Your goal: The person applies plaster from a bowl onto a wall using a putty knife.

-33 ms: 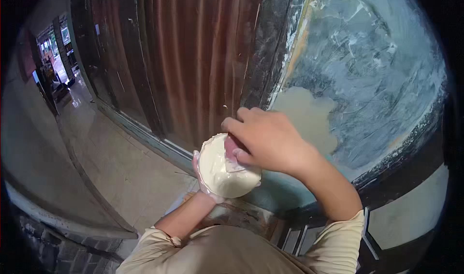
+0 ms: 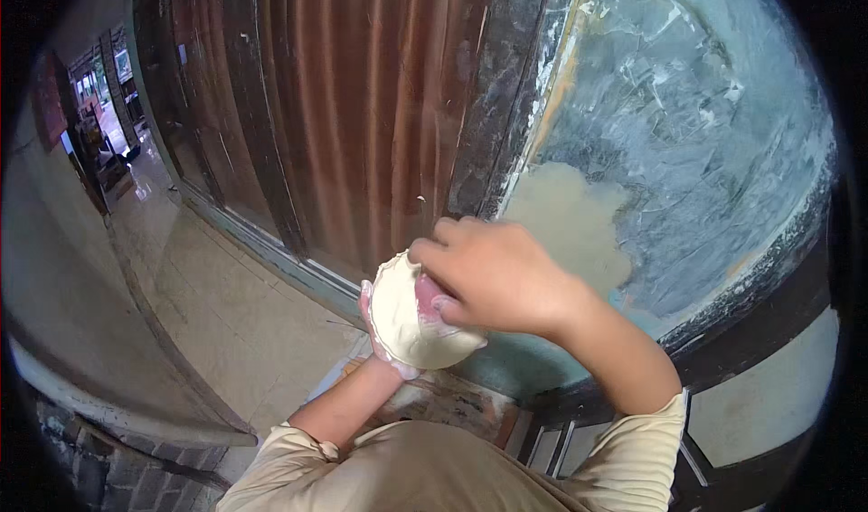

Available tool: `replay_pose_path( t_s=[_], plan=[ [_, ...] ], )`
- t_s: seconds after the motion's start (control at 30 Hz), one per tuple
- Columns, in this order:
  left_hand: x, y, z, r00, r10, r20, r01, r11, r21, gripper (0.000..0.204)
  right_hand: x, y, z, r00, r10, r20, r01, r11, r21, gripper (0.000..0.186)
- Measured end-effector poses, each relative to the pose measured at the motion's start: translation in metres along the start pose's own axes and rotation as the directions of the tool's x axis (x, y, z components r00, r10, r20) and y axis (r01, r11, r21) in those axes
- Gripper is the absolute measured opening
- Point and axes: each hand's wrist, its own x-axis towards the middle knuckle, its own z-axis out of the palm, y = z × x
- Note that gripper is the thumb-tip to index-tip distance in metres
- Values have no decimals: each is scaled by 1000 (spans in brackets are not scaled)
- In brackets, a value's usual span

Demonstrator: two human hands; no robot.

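My left hand (image 2: pixel 366 302) supports a round container from below and the side, with smears on its fingers and wrist. Cream-coloured putty (image 2: pixel 395 313) fills the container to its ragged rim, and most of the container itself is hidden. In my right hand (image 2: pixel 493 272) is a small pinkish-red flat scraper (image 2: pixel 429 297), pinched between thumb and fingers. Its lower edge is sunk in the putty, on the right part of the surface. Some putty coats my right thumb.
Ahead stands a dark wooden frame with brown glazed panels (image 2: pixel 362 105). On the right, a blue-grey wall (image 2: pixel 687 141) bears white streaks and a smooth beige patch (image 2: pixel 574 223). Pale floor tiles (image 2: pixel 226 304) run left toward a bright opening. Dark metal bars lie low right.
My right hand has moved slightly down, bringing the scraper deeper into the putty, so less of its blade shows. My left hand holds the container in nearly the same place.
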Motion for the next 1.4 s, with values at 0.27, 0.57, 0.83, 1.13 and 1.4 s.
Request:
replay_pose_path(
  t_s=[0.27,0.57,0.83,1.13,1.4],
  plan=[
    [-1,0,-11,993,-71,-92,34,933,-359,94,-6,2,-16,991,-124,-50,123,992,-17,27],
    [1,5,-7,994,-97,-42,48,776,-629,94,-13,14,-23,974,-162,-156,151,986,-76,30],
    [12,13,14,996,-84,8,73,809,-583,95,-16,20,-10,973,-182,-141,163,977,-135,37],
    [20,0,4,991,37,-130,-90,897,-433,88,-24,9,-8,978,-186,-90,185,982,-26,38],
    [26,-9,7,982,89,-168,-152,900,-409,88,-21,13,-9,985,-52,-164,40,996,-76,38]
  ],
)
